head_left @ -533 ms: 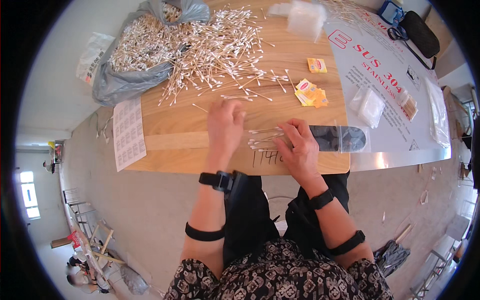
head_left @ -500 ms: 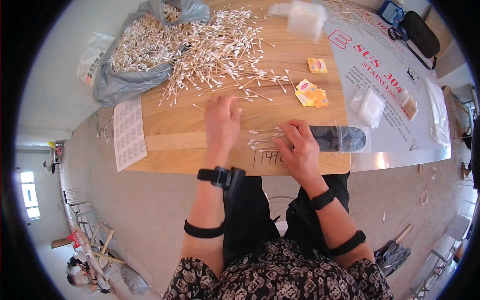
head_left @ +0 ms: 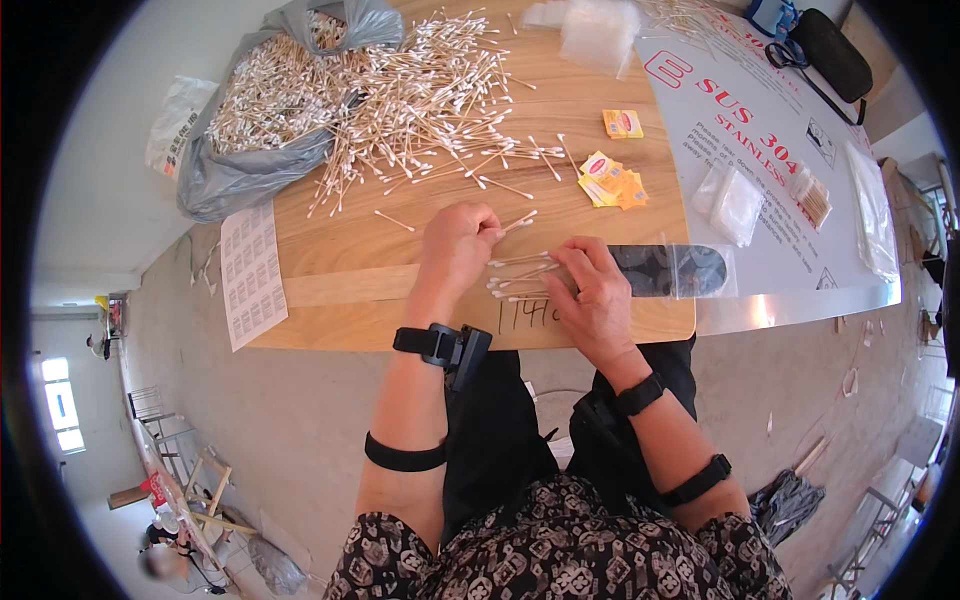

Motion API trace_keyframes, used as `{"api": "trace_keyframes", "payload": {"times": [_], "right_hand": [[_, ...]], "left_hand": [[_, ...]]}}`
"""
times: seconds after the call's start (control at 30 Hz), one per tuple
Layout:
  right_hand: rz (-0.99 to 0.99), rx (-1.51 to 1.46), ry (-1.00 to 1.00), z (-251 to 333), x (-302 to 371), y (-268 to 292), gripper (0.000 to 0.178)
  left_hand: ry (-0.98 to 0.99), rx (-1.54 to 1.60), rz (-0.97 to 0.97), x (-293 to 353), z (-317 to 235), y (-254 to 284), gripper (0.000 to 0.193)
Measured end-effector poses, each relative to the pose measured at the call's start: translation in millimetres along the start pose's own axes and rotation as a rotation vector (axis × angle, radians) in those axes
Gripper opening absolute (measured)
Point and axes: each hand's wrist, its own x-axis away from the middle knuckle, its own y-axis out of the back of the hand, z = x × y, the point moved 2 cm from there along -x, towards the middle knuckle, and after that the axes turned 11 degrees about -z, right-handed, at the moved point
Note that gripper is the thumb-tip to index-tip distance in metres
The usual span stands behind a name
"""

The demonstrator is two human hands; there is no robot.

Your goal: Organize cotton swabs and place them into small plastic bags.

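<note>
At the near middle of the table, my left hand [head_left: 457, 243] has its fingers closed in a pinch. One or two wooden-stick cotton swabs [head_left: 518, 222] poke out of its fingertips to the right; the exact number is unclear. Close by on the right, my right hand [head_left: 597, 292] curls its thumb and fingers over a small row of cotton swabs [head_left: 515, 277]. Their white tips point left, and the other ends are hidden under that hand. Beyond both hands spreads a big loose pile of cotton swabs [head_left: 430, 110], spilling from a grey plastic bag [head_left: 250, 182].
Yellow cards [head_left: 612, 182] lie right of the pile. A dark strip in a clear sleeve [head_left: 668, 270] sits beside my right hand. Clear bags [head_left: 598, 35] lie at the back. Packed swabs [head_left: 810, 196] rest on the metal sheet [head_left: 720, 140]. A printed sheet [head_left: 252, 275] is at left.
My left hand has come from the edge of the pile toward my right hand, and swabs now show in its fingers. My right hand stays over its row. The view has shifted slightly.
</note>
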Motion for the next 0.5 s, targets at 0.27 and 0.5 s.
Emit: {"api": "trace_keyframes", "payload": {"times": [0.27, 0.5], "right_hand": [[0.015, -0.002, -0.022, -0.5, 0.7, -0.9, 0.024], [0.019, 0.007, -0.017, -0.4, 0.7, -0.6, 0.024]], "left_hand": [[-0.171, -0.155, -0.136, -2.0, 7.7, -0.5, 0.011], [-0.138, -0.064, -0.122, 4.7, 3.9, 0.7, 0.013]]}}
